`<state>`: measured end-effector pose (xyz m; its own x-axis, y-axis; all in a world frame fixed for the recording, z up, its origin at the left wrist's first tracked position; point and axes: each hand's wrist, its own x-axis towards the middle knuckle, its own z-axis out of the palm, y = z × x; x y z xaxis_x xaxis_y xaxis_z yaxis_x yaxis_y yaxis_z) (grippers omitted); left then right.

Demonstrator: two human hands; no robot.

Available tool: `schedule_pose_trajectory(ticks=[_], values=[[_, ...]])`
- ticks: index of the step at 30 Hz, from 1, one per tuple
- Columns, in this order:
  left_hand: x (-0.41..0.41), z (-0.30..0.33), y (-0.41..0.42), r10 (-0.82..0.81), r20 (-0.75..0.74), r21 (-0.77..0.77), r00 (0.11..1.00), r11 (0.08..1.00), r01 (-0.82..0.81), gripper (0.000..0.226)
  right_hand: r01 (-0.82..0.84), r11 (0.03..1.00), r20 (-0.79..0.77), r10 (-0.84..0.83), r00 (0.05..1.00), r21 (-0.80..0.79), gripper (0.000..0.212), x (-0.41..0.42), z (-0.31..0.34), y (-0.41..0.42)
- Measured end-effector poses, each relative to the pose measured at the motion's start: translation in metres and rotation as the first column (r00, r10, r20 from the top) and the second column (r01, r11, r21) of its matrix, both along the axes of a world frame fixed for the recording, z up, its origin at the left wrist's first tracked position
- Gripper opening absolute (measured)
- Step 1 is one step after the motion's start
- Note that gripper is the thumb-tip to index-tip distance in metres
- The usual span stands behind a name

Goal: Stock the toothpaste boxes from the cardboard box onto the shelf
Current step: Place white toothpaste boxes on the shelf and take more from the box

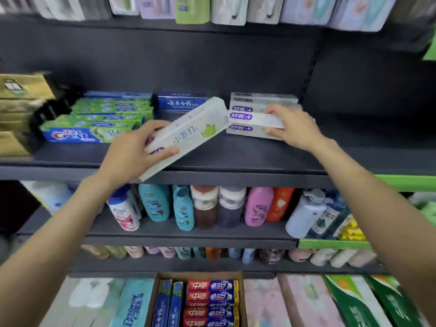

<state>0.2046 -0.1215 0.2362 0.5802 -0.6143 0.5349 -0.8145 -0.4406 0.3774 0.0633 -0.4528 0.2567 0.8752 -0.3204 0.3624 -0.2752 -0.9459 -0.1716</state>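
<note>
Head view, shelf-stocking, step in hand: seating white toothpaste cartons on dark grey metal shelf.

Left hand: fingers and thumb curled round lower end of long white cardboard toothpaste box with green leaf print; box tilted, upper end raised toward shelf back, lower end overhanging shelf lip. Right hand: fingers wrapped over right end of white toothpaste box with purple logo, lying flat on top of low stack of matching white cartons, apparently being squared up.

Advice for the step: press right-hand box flush with stack beneath, logos forward; release only once level. Then level tilted box, long side parallel to shelf edge, and set beside or on stack, in bare gap between stack and green-and-blue Crest cartons. Risk: tilted box nudging blue carton behind it, or toppling stack, cartons being light and slippery.

Supply: open brown cardboard box at bottom of view, well below hands, holding red-and-blue toothpaste boxes and blue upright cartons; plenty left to stock.

Surface and room: dark shop shelving with dark back panel. Gold-brown packages at far left of same shelf. Assorted plastic bottles on shelf below. Carded hanging goods along top. Green price strip at right. Soft packaged goods flanking cardboard box, blurred.
</note>
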Motion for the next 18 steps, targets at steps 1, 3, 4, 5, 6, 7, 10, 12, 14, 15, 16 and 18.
schedule_pose_trajectory(ticks=[1, 3, 4, 5, 6, 7, 10, 12, 14, 15, 16, 18], values=[[0.0, -0.001, -0.005, -0.001, 0.059, 0.033, 0.998, 0.999, -0.001, 0.07, -0.005, 1.0, -0.025, 0.005, 1.0, 0.001, 0.044, 0.014, -0.003, -0.01], [0.0, -0.002, -0.016, -0.004, 0.181, 0.103, 0.983, 0.995, -0.015, 0.067, -0.004, 0.999, -0.049, 0.002, 0.999, -0.047, 0.041, 0.036, -0.009, -0.029], [0.0, -0.001, -0.022, -0.006, 0.211, 0.135, 0.977, 0.991, -0.023, 0.066, 0.012, 0.998, -0.048, -0.015, 0.999, -0.066, 0.04, 0.043, -0.012, -0.037], [0.0, 0.0, -0.029, -0.011, 0.226, 0.163, 0.974, 0.986, -0.026, 0.065, 0.033, 0.997, -0.041, -0.036, 0.999, -0.068, 0.04, 0.046, -0.013, -0.045], [0.001, 0.003, -0.037, -0.026, 0.24, 0.187, 0.97, 0.982, -0.02, 0.064, 0.054, 0.996, -0.025, -0.056, 0.998, -0.064, 0.039, 0.045, -0.014, -0.05], [0.002, 0.005, -0.047, -0.056, 0.27, 0.214, 0.961, 0.977, -0.003, 0.064, 0.074, 0.996, -0.001, -0.074, 0.997, -0.058, 0.038, 0.042, -0.015, -0.054], [0.005, 0.014, -0.082, -0.19, 0.403, 0.31, 0.895, 0.949, 0.062, 0.063, 0.101, 0.994, 0.115, -0.096, 0.989, -0.037, 0.034, 0.022, -0.017, -0.057], [0.007, 0.017, -0.113, -0.258, 0.422, 0.357, 0.869, 0.928, 0.102, 0.061, 0.102, 0.995, 0.17, -0.104, 0.98, 0.021, 0.032, 0.002, -0.018, -0.055], [0.007, 0.016, -0.15, -0.291, 0.382, 0.397, 0.877, 0.909, 0.129, 0.057, 0.097, 0.992, 0.224, -0.112, 0.968, 0.075, 0.03, -0.018, -0.02, -0.054], [0.005, 0.014, -0.17, -0.294, 0.369, 0.419, 0.882, 0.899, 0.124, 0.055, 0.09, 0.991, 0.25, -0.111, 0.962, 0.094, 0.029, -0.027, -0.022, -0.053], [0.003, 0.012, -0.189, -0.287, 0.363, 0.444, 0.887, 0.89, 0.107, 0.054, 0.085, 0.991, 0.274, -0.111, 0.955, 0.105, 0.028, -0.035, -0.024, -0.052], [-0.002, 0.004, -0.221, -0.243, 0.348, 0.471, 0.905, 0.88, 0.055, 0.053, 0.104, 0.992, 0.305, -0.121, 0.945, 0.072, 0.026, -0.047, -0.03, -0.053]])
